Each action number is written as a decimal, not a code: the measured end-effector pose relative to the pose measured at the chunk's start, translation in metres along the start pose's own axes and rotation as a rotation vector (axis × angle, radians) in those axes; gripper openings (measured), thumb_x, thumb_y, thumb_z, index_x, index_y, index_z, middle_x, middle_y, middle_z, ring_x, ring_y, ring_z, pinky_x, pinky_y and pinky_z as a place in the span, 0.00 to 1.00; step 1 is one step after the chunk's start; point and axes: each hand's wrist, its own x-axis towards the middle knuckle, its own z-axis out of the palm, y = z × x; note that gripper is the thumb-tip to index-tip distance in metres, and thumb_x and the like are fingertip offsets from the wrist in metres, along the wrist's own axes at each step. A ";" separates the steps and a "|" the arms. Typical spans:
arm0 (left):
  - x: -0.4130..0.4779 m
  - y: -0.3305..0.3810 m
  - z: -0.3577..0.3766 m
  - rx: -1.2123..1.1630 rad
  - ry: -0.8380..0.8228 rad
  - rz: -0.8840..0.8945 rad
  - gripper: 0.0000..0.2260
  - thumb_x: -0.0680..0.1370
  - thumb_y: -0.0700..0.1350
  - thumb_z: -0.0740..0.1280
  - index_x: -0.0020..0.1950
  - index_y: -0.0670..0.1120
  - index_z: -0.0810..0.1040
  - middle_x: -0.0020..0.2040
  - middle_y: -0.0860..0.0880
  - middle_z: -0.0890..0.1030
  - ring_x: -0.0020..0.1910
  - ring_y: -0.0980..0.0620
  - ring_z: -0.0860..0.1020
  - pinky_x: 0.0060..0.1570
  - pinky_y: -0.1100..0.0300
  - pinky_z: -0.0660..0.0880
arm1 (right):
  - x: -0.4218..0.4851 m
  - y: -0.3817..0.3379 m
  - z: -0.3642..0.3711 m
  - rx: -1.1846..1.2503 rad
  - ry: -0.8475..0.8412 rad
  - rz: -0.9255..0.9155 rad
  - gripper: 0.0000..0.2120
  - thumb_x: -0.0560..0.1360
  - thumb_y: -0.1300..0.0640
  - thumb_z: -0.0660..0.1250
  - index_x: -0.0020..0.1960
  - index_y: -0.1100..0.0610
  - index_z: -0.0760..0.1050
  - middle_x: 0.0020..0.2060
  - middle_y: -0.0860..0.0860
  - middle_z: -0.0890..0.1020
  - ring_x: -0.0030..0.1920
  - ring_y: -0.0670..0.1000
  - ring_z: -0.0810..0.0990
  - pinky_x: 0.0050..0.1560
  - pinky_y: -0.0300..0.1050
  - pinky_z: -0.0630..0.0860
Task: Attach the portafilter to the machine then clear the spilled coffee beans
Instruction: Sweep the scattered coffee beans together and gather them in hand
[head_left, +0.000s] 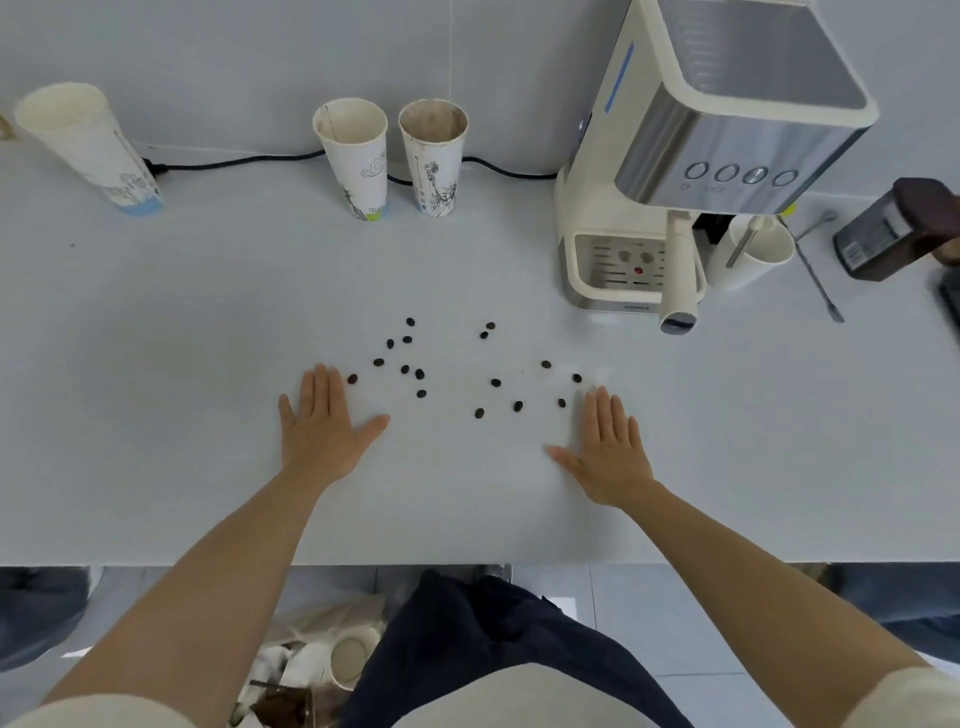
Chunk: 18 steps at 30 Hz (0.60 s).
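Observation:
Several dark coffee beans (419, 374) lie scattered on the white counter (156, 364), in two loose groups between my hands. My left hand (324, 426) rests flat on the counter, palm down, fingers apart, its fingertips beside the leftmost bean. My right hand (608, 452) lies flat too, just below the rightmost beans. Both hands hold nothing. The cream and steel espresso machine (675, 171) stands at the back right. The portafilter's cream handle (680, 275) sticks out forward from under the machine's head, over the drip tray (618, 265).
Three used paper cups stand at the back: one (88, 145) far left, two (356, 156) (435, 156) in the middle. A black power cable (234, 163) runs behind them. Right of the machine are a white pitcher (748, 254), a long spoon (818, 280) and a dark jar (898, 228).

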 end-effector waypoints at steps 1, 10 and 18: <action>0.000 0.000 0.001 0.004 -0.005 -0.003 0.40 0.76 0.65 0.49 0.76 0.41 0.37 0.78 0.45 0.38 0.77 0.50 0.37 0.74 0.45 0.39 | 0.000 0.001 0.003 0.004 -0.006 0.004 0.49 0.63 0.30 0.31 0.72 0.62 0.29 0.75 0.57 0.34 0.75 0.56 0.34 0.75 0.52 0.38; 0.013 0.011 -0.005 0.012 -0.055 0.082 0.45 0.74 0.67 0.53 0.75 0.40 0.36 0.77 0.45 0.36 0.76 0.51 0.35 0.74 0.46 0.37 | 0.021 -0.015 -0.001 0.079 0.015 -0.075 0.41 0.78 0.38 0.49 0.73 0.61 0.30 0.74 0.58 0.34 0.74 0.57 0.33 0.74 0.53 0.36; 0.021 0.039 -0.010 0.032 -0.124 0.203 0.54 0.68 0.71 0.59 0.74 0.39 0.33 0.76 0.43 0.33 0.75 0.49 0.32 0.73 0.46 0.34 | 0.049 -0.032 -0.016 0.089 0.018 -0.170 0.42 0.77 0.38 0.52 0.73 0.61 0.31 0.75 0.57 0.34 0.74 0.56 0.32 0.74 0.53 0.35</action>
